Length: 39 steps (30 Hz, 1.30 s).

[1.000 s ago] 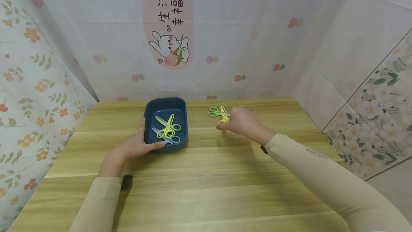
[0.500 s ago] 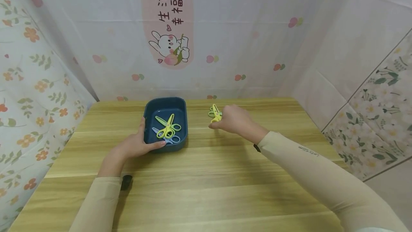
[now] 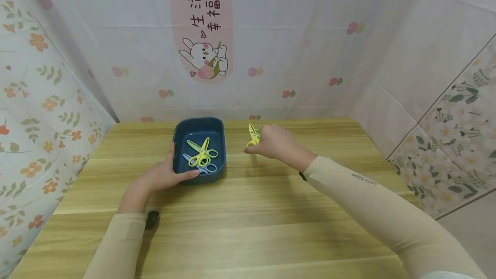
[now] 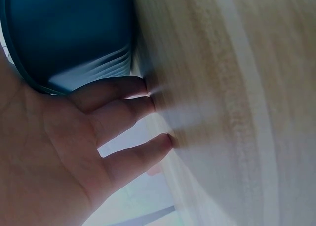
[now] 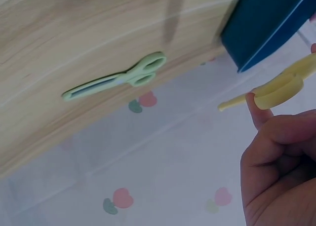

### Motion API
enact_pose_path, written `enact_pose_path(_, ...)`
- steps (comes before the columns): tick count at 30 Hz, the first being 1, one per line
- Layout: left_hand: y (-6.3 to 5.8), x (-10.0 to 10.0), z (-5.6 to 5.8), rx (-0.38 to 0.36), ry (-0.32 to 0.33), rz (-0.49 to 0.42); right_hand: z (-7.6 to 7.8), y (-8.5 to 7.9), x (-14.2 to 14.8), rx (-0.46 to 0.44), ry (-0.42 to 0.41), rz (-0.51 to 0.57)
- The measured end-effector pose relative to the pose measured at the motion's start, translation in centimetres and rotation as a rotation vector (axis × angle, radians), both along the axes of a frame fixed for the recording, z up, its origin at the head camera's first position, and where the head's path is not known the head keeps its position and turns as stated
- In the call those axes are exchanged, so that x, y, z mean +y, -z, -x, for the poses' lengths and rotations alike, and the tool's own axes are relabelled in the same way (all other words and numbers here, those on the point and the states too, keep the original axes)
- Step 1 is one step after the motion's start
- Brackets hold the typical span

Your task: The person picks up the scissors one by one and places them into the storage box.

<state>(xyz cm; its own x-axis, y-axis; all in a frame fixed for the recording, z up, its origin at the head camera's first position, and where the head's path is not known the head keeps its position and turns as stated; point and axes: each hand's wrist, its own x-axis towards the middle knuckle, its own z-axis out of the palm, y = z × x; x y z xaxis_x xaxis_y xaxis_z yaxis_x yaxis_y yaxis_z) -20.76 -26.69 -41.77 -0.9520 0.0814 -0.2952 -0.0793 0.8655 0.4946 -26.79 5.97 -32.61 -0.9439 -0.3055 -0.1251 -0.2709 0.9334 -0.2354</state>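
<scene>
A dark blue box (image 3: 199,126) stands at the back of the table, left of centre. Yellow (image 3: 206,143), green (image 3: 212,153) and blue scissors (image 3: 211,168) lie crossed inside it. My left hand (image 3: 160,175) rests against the box's near left corner, thumb over the front rim; in the left wrist view its fingers are fairly straight, tips at the tabletop. My right hand (image 3: 280,143) pinches another pair of yellow scissors (image 5: 281,90), blades pointing up, right of the box. Green scissors (image 5: 118,80) lie on the table beyond it, mostly hidden by that hand in the head view.
The wooden table (image 3: 248,227) reaches back to a printed curtain (image 3: 302,46). Floral curtain hangs at the left (image 3: 46,98), and floral panelling (image 3: 453,141) stands at the right.
My right hand has moved left toward the box with the yellow scissors, covering most of the green pair behind. The left hand and box stay put.
</scene>
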Motion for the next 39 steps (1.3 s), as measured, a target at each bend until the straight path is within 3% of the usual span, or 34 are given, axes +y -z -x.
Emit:
enact_pose_path(14,-0.4,0.1,0.0,-0.001,-0.003,0.002,-0.5,-0.6,-2.2,0.109,-0.093,0.022)
enact_pose_path(39,-0.4,0.3,0.1,-0.016,0.004,0.022,-1.8,-1.4,-6.3,0.104,-0.163,-0.033)
